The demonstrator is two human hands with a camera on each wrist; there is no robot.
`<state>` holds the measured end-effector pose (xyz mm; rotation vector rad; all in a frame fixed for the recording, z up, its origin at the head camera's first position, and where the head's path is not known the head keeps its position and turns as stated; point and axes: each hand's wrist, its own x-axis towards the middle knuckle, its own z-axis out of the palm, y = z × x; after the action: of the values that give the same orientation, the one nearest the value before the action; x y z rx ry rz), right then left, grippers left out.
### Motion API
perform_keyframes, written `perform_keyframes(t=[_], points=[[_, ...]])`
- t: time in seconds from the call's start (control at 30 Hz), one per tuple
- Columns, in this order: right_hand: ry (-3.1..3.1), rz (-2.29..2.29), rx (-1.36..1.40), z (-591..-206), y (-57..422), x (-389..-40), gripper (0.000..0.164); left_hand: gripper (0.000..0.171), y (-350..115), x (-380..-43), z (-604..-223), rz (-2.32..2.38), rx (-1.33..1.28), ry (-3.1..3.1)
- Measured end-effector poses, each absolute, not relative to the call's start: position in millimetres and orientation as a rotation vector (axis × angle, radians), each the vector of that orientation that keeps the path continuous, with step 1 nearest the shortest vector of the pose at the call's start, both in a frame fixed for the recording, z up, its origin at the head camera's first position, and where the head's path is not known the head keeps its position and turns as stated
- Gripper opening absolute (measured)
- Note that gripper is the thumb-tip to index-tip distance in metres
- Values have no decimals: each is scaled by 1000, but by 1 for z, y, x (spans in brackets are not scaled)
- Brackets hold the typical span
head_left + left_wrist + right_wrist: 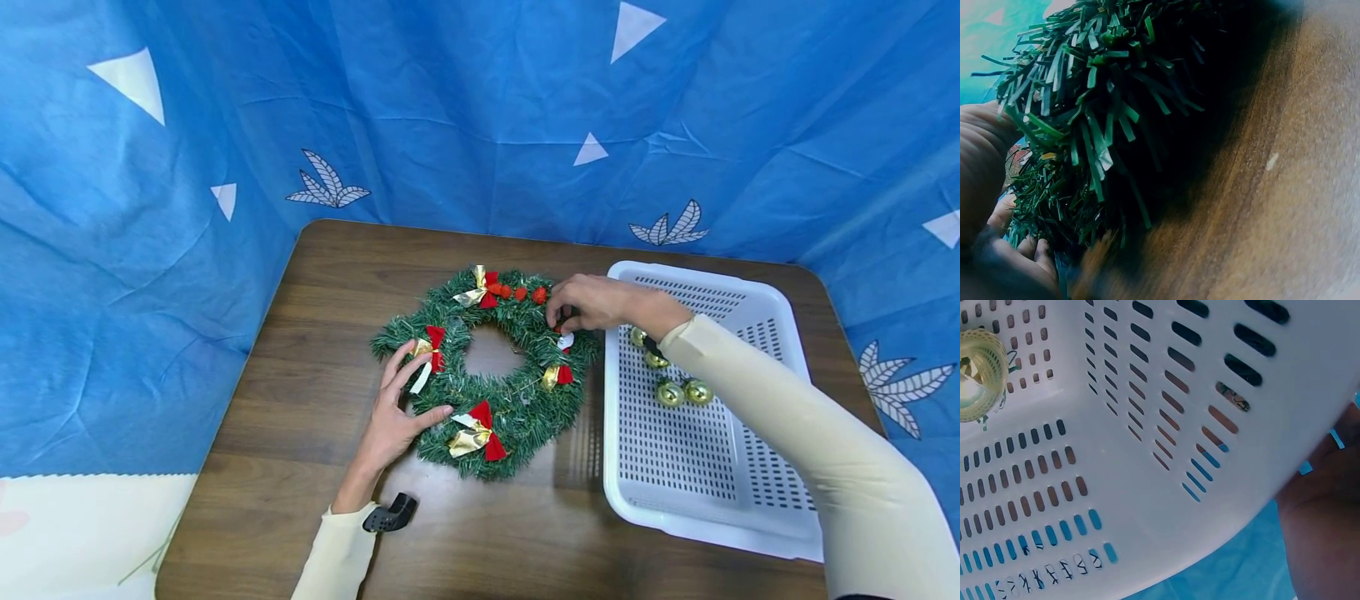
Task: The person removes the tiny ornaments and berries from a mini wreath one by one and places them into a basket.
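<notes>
Tinsel wreath [487, 371] lies flat at the centre of the head view on the brown wooden bench [300, 333], dressed with red-and-gold bows [476, 432] and red berries [519, 292]. The left hand [397, 412] rests on its lower-left arc with fingers straight and spread, thumb touching the green needles near the bottom bow; it grips nothing. In the left wrist view the wreath's needles [1085, 112] fill the upper left, with the fingers [1029, 253] at the bottom left beneath them. The right hand [588, 304] sits at the wreath's upper-right edge, its fingers curled and pinching at something small among the needles; what it pinches is too small to tell. Just right of the wreath stands a white perforated basket [772, 317], holding gold bells [678, 392] near its upper-left part, partly behind the right sleeve [787, 417]. The right wrist view shows the basket's slotted wall [1147, 456] and one gold bell [979, 375] at the upper left. Blue cloth [450, 108] backs the bench.
</notes>
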<state>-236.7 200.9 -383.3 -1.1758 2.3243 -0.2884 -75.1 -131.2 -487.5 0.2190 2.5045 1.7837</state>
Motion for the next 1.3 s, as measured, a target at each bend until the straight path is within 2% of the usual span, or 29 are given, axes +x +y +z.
perform_keyframes(t=[0.77, 1.1, 1.3], points=[[2351, -237, -1159, -387, 201, -230, 17, 77, -131, -73, -489, 1794, 214, 2501], [2348, -270, -1184, -382, 203, -229, 21, 73, -124, -70, -460, 1850, 237, 2476], [2364, -262, -1235, -379, 205, -229, 16, 76, -128, -73, -477, 1795, 238, 2517]])
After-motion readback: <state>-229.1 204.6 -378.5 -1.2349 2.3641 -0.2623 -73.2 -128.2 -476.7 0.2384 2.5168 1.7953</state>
